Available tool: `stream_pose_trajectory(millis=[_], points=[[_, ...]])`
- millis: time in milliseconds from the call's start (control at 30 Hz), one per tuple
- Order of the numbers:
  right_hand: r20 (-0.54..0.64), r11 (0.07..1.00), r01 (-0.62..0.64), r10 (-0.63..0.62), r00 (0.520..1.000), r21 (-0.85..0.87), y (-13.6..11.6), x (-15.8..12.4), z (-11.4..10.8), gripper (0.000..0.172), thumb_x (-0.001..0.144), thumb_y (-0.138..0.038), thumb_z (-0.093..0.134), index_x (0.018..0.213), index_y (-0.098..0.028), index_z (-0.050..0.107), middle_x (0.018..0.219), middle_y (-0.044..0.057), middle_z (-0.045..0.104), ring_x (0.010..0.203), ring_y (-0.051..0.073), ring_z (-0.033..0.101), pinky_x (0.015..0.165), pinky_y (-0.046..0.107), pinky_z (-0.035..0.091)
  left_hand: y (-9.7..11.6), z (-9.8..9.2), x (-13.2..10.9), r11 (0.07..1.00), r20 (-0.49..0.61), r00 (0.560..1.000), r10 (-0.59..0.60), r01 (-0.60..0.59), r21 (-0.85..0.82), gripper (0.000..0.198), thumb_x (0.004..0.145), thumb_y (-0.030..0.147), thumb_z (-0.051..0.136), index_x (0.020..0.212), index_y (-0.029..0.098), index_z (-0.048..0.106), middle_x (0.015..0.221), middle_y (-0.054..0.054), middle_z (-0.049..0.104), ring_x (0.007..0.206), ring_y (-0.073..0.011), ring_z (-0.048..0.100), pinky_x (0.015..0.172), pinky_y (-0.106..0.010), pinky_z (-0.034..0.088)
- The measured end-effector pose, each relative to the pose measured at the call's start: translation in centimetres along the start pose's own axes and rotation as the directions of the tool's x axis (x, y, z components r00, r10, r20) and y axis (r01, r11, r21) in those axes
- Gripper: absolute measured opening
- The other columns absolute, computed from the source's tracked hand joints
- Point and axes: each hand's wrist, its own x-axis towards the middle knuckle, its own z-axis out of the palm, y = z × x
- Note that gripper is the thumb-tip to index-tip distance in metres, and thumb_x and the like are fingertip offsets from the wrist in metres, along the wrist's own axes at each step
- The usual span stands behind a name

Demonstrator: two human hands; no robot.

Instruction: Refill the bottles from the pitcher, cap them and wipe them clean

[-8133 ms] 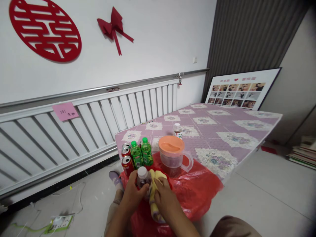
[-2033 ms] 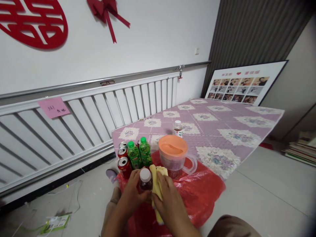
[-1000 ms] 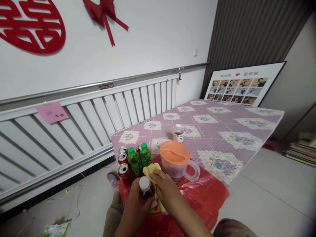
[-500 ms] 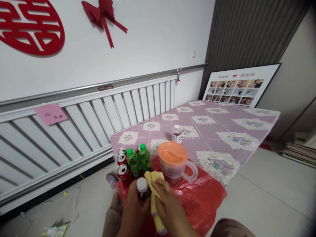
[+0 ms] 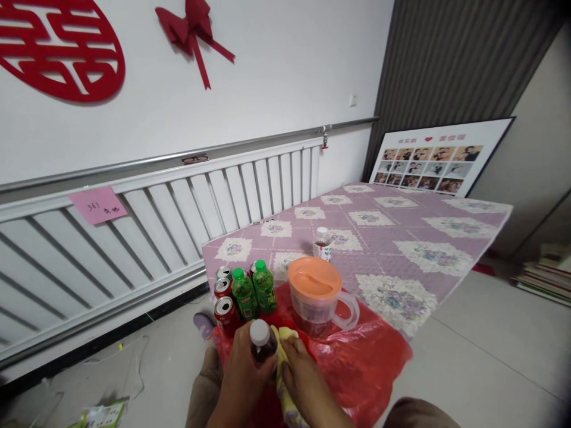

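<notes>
My left hand [image 5: 244, 371] is wrapped round a dark drink bottle [image 5: 262, 342] with a white cap, held upright near the table's front edge. In my right hand [image 5: 303, 374] is a yellow cloth [image 5: 288, 336], pressed against the bottle's right side; the cloth's lower end hangs toward me. Just beyond my hands stand green-capped bottles [image 5: 245, 295] and opened red cans [image 5: 225, 310]. A clear pitcher [image 5: 312, 312] with an orange lid [image 5: 314, 277] stands to the right, on a crumpled red plastic bag [image 5: 357, 365]. The lower part of the held bottle is hidden by my fingers.
A purple floral cloth [image 5: 375, 279] covers the table. Farther back stands another white-capped bottle [image 5: 322, 245]. A white radiator [image 5: 178, 217] lines the wall on the left. Behind the table leans a photo board [image 5: 441, 154]. Stacked books [image 5: 544, 276] lie at the right.
My right hand and the yellow cloth have moved slightly down along the bottle's side. The cloth's top is now lower and more bunched. The whole view has shifted a little.
</notes>
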Motion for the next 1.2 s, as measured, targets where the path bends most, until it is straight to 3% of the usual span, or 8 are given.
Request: stream_pose_trajectory(millis=[133, 267, 367, 667, 833, 1000, 1100, 1200], points=[[-0.018, 1.000, 0.006, -0.007, 1.000, -0.022, -0.1, -0.1, 0.1, 0.059, 0.078, 0.000, 0.043, 0.131, -0.019, 0.061, 0.131, 0.012, 0.063, 0.118, 0.021, 0.063, 0.101, 0.033, 0.049, -0.1, -1.2, 1.1, 0.992, 0.166, 0.986, 0.000, 0.021, -0.128, 0.080, 0.060, 0.009, 0.067, 0.137, 0.017, 0.047, 0.139, -0.015, 0.058, 0.130, -0.0317, 0.053, 0.113, -0.049, 0.039], [-0.043, 1.000, 0.024, -0.023, 0.999, 0.012, 0.3, -0.2, 0.5, 0.059, 0.078, 0.001, 0.043, 0.132, -0.017, 0.060, 0.132, 0.013, 0.061, 0.121, 0.022, 0.060, 0.104, 0.034, 0.047, -0.8, -2.8, 2.3, 0.959, 0.309, 0.948, 0.080, 0.012, -0.284, 0.069, 0.070, 0.011, 0.062, 0.138, 0.020, 0.051, 0.146, -0.010, 0.053, 0.138, -0.0281, 0.046, 0.118, -0.046, 0.031], [-0.043, 0.998, 0.031, -0.029, 0.999, 0.052, 0.2, -0.3, 0.2, 0.057, 0.079, 0.001, 0.043, 0.131, -0.013, 0.060, 0.129, 0.015, 0.061, 0.121, 0.022, 0.060, 0.105, 0.033, 0.047, -1.3, -3.2, 2.5, 0.945, 0.346, 0.934, 0.087, 0.032, -0.325, 0.058, 0.076, 0.016, 0.063, 0.133, 0.021, 0.056, 0.140, -0.009, 0.060, 0.132, -0.0284, 0.051, 0.116, -0.045, 0.036], [-0.164, 0.977, 0.198, -0.183, 0.969, 0.078, -3.2, -0.6, -2.9, 0.049, 0.088, -0.014, 0.044, 0.134, -0.019, 0.059, 0.134, 0.016, 0.054, 0.124, 0.025, 0.057, 0.104, 0.039, 0.049, -0.2, -1.5, 1.2, 0.931, 0.198, 0.980, 0.028, 0.047, -0.363, 0.041, 0.079, 0.027, 0.067, 0.118, 0.020, 0.060, 0.119, -0.009, 0.068, 0.108, -0.0263, 0.064, 0.097, -0.040, 0.051], [-0.153, 0.991, 0.110, -0.098, 0.983, 0.071, -2.0, -0.1, -1.1, 0.050, 0.085, -0.008, 0.044, 0.131, -0.016, 0.060, 0.129, 0.016, 0.057, 0.119, 0.024, 0.060, 0.102, 0.036, 0.050, 0.0, -1.2, 0.8, 0.952, 0.073, 0.997, 0.019, 0.005, -0.307, 0.041, 0.074, 0.027, 0.065, 0.114, 0.018, 0.060, 0.114, -0.010, 0.066, 0.106, -0.0271, 0.063, 0.095, -0.041, 0.050], [-0.037, 0.997, -0.013, 0.016, 0.999, 0.081, -0.3, -0.2, 1.5, 0.054, 0.079, -0.001, 0.044, 0.130, -0.008, 0.060, 0.125, 0.020, 0.060, 0.114, 0.025, 0.064, 0.100, 0.034, 0.051, 0.3, -1.1, 1.0, 0.985, 0.018, 1.000, -0.015, 0.018, -0.171, 0.037, 0.070, 0.026, 0.063, 0.105, 0.018, 0.061, 0.105, -0.009, 0.063, 0.100, -0.0286, 0.060, 0.093, -0.045, 0.048], [-0.056, 0.995, -0.016, 0.022, 0.998, 0.103, -0.1, -0.4, 2.0, 0.053, 0.080, -0.001, 0.044, 0.129, -0.009, 0.060, 0.126, 0.019, 0.060, 0.116, 0.025, 0.063, 0.101, 0.035, 0.051, 0.5, -0.9, 1.1, 0.995, -0.035, 0.999, -0.012, 0.008, -0.097, 0.031, 0.067, 0.028, 0.065, 0.097, 0.018, 0.062, 0.099, -0.009, 0.061, 0.096, -0.0291, 0.059, 0.090, -0.046, 0.049], [-0.123, 0.989, 0.043, -0.026, 0.992, 0.143, -0.5, -0.6, 1.3, 0.049, 0.084, -0.006, 0.045, 0.129, -0.014, 0.062, 0.124, 0.016, 0.061, 0.119, 0.024, 0.061, 0.103, 0.035, 0.049, 0.5, -0.4, 0.9, 0.993, -0.055, 0.998, -0.038, 0.032, -0.111, 0.034, 0.071, 0.030, 0.063, 0.102, 0.018, 0.059, 0.101, -0.009, 0.064, 0.095, -0.0282, 0.061, 0.089, -0.044, 0.050]])
